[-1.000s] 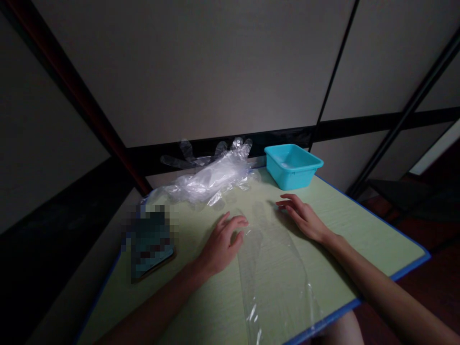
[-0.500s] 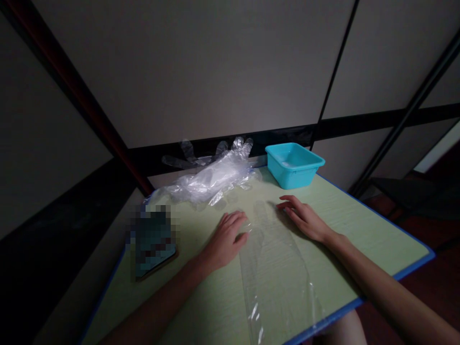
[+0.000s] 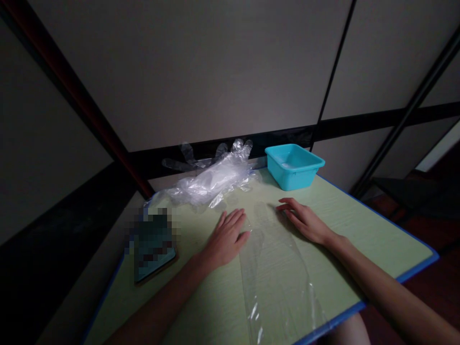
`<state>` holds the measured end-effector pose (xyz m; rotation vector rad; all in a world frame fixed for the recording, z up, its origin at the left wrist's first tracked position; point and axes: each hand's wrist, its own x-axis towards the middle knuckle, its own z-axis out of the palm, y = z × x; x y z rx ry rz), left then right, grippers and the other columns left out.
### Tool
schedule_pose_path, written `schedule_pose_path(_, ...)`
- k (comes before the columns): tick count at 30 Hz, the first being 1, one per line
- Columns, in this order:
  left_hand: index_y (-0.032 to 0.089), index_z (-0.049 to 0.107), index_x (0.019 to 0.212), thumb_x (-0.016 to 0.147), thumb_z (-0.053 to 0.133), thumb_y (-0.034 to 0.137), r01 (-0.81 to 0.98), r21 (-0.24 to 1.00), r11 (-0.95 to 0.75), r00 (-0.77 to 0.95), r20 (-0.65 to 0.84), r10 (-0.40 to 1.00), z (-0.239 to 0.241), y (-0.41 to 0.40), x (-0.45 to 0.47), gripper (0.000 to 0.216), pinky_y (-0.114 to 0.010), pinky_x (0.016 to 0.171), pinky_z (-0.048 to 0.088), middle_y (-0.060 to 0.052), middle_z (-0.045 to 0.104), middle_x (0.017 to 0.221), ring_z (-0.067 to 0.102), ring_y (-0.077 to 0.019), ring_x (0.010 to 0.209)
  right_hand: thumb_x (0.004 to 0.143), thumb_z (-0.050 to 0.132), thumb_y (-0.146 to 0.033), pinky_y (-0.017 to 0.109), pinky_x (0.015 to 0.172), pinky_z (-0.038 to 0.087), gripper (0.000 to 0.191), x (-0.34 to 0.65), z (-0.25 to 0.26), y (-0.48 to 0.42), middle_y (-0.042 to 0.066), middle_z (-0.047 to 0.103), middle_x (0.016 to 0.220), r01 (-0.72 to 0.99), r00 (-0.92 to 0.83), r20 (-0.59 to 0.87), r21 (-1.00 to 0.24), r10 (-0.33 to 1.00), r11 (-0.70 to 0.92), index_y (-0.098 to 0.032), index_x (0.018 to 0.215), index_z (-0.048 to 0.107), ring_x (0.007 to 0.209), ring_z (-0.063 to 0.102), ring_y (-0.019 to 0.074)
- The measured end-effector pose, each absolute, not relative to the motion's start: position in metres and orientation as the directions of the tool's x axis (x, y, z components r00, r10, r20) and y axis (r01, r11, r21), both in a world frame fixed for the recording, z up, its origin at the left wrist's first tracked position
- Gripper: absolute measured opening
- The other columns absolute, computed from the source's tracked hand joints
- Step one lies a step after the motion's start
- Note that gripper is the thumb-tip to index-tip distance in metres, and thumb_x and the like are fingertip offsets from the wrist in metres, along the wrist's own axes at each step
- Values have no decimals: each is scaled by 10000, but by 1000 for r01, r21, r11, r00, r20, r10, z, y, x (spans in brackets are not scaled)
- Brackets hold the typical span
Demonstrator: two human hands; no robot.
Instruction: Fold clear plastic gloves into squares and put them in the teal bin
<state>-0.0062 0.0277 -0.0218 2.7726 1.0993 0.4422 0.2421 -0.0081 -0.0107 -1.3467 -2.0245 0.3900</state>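
Observation:
A clear plastic glove (image 3: 276, 268) lies spread flat on the pale green table (image 3: 373, 230), its cuff end toward me at the front edge. My left hand (image 3: 226, 237) rests palm down at the glove's left side, fingers stretched out and holding nothing. On the other side, my right hand (image 3: 305, 220) lies near the finger end, loosely bent with fingers apart and nothing in it. Behind my hands sits a crumpled heap of clear plastic gloves (image 3: 212, 182), some fingers sticking up at the back.
A turquoise plastic basin (image 3: 294, 167) stands at the back right of the table. At the left edge is a phone-like device (image 3: 154, 254), partly pixelated. Cabinet panels (image 3: 223, 72) rise directly behind the table, and a dark chair (image 3: 413, 191) stands off to the right.
My left hand has shifted slightly, its fingers now flatter and straighter and drawn a little off the glove's finger end. My right hand and the glove have stayed put.

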Motion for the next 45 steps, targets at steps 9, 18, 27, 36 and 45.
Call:
schedule_pose_path(9, 135, 327, 1278, 864, 342, 393, 654, 221, -723, 696, 197, 690, -21, 27, -5, 488, -434, 1036, 88, -104, 282, 1369, 168, -209, 1282, 832, 345, -204, 389, 831, 411, 319, 243, -12, -8, 91, 601, 1024, 708, -251, 364, -563, 897, 426, -177, 1147, 388, 946, 545, 206)
schedule_pose_path(18, 174, 331, 1269, 847, 406, 346, 571, 336, -749, 698, 282, 658, -13, 22, -5, 461, -435, 1041, 107, -79, 317, 1357, 209, -193, 1271, 855, 328, -209, 406, 883, 382, 288, 240, -12, -3, 97, 563, 1093, 687, -314, 412, -524, 855, 504, -179, 1121, 432, 1030, 500, 209)
schedule_pose_path(27, 176, 475, 1153, 764, 473, 168, 171, 377, -910, 904, 306, 297, 7, -2, -8, 389, -399, 1036, 191, -60, 524, 1192, 387, -177, 1176, 880, 293, -258, 396, 883, 394, 309, 234, -12, 36, 74, 593, 1079, 615, -386, 407, -555, 828, 560, -177, 1084, 511, 1028, 515, 198)
schedule_pose_path(36, 107, 473, 1157, 747, 476, 260, 83, 394, -915, 954, 235, 187, 7, -26, 2, 438, -354, 1037, 198, -121, 561, 1127, 428, -174, 1143, 890, 287, -264, 422, 946, 331, 341, 233, -17, 47, 86, 551, 1158, 631, -445, 418, -481, 792, 609, -172, 1094, 543, 1138, 426, 201)
schedule_pose_path(45, 139, 458, 1155, 771, 444, 345, 1, 359, -933, 968, 235, 91, 4, -27, 2, 436, -364, 1007, 253, -118, 585, 1089, 455, -187, 1115, 900, 264, -250, 431, 970, 282, 355, 232, -17, 50, 56, 489, 1234, 656, -528, 364, -399, 767, 641, -209, 1166, 496, 1198, 349, 201)
